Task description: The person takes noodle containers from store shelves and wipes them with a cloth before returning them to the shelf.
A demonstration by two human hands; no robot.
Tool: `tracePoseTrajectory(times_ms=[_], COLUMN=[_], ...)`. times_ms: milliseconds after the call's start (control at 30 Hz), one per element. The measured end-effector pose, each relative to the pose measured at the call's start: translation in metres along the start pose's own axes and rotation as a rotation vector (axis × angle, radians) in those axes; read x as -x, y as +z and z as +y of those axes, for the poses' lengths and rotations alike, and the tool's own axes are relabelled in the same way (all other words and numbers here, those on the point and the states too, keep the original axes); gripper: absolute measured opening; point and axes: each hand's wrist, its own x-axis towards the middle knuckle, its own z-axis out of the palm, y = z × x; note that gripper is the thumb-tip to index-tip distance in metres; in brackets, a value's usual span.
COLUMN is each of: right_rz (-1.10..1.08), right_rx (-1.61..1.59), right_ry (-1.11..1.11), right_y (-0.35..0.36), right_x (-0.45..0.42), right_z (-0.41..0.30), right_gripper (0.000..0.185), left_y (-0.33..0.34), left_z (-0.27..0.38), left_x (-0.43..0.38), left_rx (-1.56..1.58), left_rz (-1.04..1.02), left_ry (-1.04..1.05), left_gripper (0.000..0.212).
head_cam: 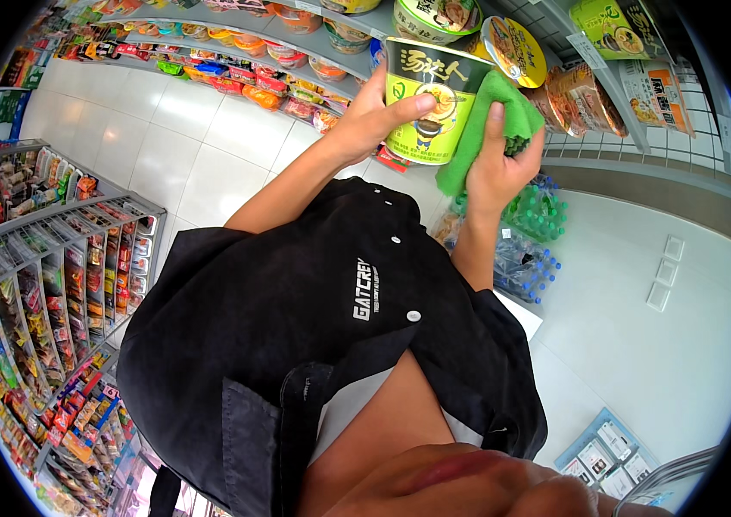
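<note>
My left hand (372, 123) grips a paper cup of instant noodles (426, 145) from its left side. The thumb lies across the printed front, and the other fingers are mostly hidden behind it. The cup is yellow-green with a black upper band and tilts slightly. In my right hand (504, 165) is a bunched green cloth (468, 165), pressed against the cup's right side. Just beyond the cup, a lidded noodle bowl (436, 19) and a yellow-lidded noodle tub (515, 52) stand on the shelf.
Shelves (333, 55) of packaged noodles curve across the top. A shelf edge with price tags (588, 50) is at upper right. Wrapped bottle packs (527, 265) stand on the floor below my right forearm. Snack racks (68, 284) fill the left side, beside a tiled floor (210, 152).
</note>
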Motion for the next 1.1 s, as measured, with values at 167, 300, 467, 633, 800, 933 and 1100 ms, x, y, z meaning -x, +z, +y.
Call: tracePoseTrajectory(times_ms=[167,300,467,633,800,933,1100], right_rz=[-0.146,0.021,-0.030,-0.141,-0.354,-0.577,-0.125], right_rx=[0.265,0.019,0.251,0.257,0.273,0.270,0.318], right_ry=[-0.338,-0.018,-0.285,-0.307,-0.441,-0.574,-0.388], right_y=[0.000,0.002,0.000,0.008,0.006,-0.003,-0.006], right_x=[0.005,-0.007,0.002,0.018,0.023,0.024,0.021], right_z=[-0.002,-0.003,0.008,0.002,0.005,0.013,0.011], right_gripper=[0.028,0.027,0.028,0.029,0.038,0.042,0.032], left_y=[0.002,0.005,0.012,0.005,0.010,0.007,-0.003], left_z=[0.006,0.005,0.003,-0.006,0.002,0.017,0.024], left_x=[-0.004,-0.003,-0.003,-0.004,-0.005,-0.008,-0.007], left_rx=[-0.149,-0.276,-0.222,-0.189,0.080,0.287,0.703], left_rz=[0.031,0.024,0.071,0.184,0.309,0.334,0.138], left_ry=[0.091,0.143,0.171,0.215,0.123,-0.045,-0.140], left_gripper=[0.076,0.081,0.082,0.080,0.061,0.065,0.077])
